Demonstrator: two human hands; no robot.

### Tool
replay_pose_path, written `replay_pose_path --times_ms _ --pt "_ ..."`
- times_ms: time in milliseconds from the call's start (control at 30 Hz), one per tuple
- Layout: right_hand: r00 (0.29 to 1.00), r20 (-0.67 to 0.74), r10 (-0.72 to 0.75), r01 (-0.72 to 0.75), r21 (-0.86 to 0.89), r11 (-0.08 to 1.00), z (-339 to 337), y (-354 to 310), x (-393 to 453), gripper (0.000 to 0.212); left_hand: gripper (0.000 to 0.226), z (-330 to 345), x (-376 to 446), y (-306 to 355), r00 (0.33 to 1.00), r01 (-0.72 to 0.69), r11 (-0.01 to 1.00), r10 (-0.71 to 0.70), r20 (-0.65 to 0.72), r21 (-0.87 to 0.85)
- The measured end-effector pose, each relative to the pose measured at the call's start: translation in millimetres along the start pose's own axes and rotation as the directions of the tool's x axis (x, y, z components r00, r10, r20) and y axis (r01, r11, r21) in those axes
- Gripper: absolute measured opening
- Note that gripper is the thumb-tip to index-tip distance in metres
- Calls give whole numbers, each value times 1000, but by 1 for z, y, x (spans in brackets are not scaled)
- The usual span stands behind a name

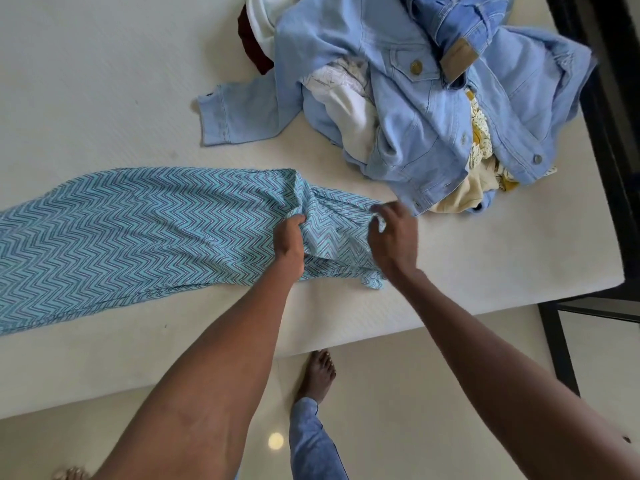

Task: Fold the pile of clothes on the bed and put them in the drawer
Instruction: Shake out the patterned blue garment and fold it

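Both hands, left hand [290, 242] and right hand [393, 233], pinch the bunched end of the chevron garment [121, 237] at the mattress [104, 81] centre, pile [433, 109] at one o'clock; best to tug it taut and smooth before folding.

A blue zigzag garment [121, 233] lies spread flat along the bed's [86, 81] near edge, and a tangled pile [415, 109] topped by denim sits at its far right corner.
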State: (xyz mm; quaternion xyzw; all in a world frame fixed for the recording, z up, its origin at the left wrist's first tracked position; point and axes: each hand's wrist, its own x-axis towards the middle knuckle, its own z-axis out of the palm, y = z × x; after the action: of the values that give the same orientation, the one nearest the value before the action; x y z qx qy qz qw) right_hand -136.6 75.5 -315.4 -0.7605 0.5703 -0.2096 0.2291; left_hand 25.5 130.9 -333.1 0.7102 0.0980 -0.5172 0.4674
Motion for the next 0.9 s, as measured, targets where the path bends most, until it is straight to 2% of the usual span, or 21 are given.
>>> replay_pose_path --times_ms 33,67,167,233,367,433,533,600,667,733,767,800,833,900 --pt "999 -47 -4 0 -85 996 -3 9 8 21 22 -2 0 -2 1000 5 1000 -5 6 -4" --pt "999 -23 -27 23 -160 987 -4 17 15 25 25 -4 0 -3 1000 3 1000 -3 11 -13" --pt "964 225 -143 208 -302 930 0 23 32 43 25 -4 -3 -2 999 -27 998 28 22 -53" --pt "931 293 -220 312 -322 894 3 19 41 46 20 -1 -4 -2 998 -47 997 49 40 -61" --pt "875 335 -349 453 -311 836 6 14 47 35 19 2 -8 -2 997 -62 997 64 45 -54" --pt "881 338 -332 438 -317 841 10 13 45 32 19 2 -10 0 996 -79 996 81 45 -39" --pt "900 373 -223 349 -313 884 16 18 45 32 17 3 -12 -1 993 -104 995 104 53 -11" --pt "905 369 -212 319 -258 912 16 16 46 13 16 3 -12 -1 993 -101 995 101 57 -16" --pt "951 252 -180 239 -228 944 15 8 52 10 14 3 -13 0 993 -96 995 97 69 -19" --pt "997 75 7 7 -196 981 10 0 66 13 15 1 -13 1 992 -99 995 100 78 -21" --pt "995 19 95 -90 -170 981 7 -1 73 13 16 1 -12 1 992 -98 995 100 77 -29" --pt "992 21 127 -123 -129 984 5 0 76 11 17 1 -12 1 992 -99 994 101 76 -38" --pt "995 72 73 -64 -123 990 3 2 76 12 17 2 -12 1 992 -98 994 101 75 -44" --pt "955 279 -97 148 -166 975 0 7 64 24 15 4 -15 1 993 -91 995 93 74 -35"
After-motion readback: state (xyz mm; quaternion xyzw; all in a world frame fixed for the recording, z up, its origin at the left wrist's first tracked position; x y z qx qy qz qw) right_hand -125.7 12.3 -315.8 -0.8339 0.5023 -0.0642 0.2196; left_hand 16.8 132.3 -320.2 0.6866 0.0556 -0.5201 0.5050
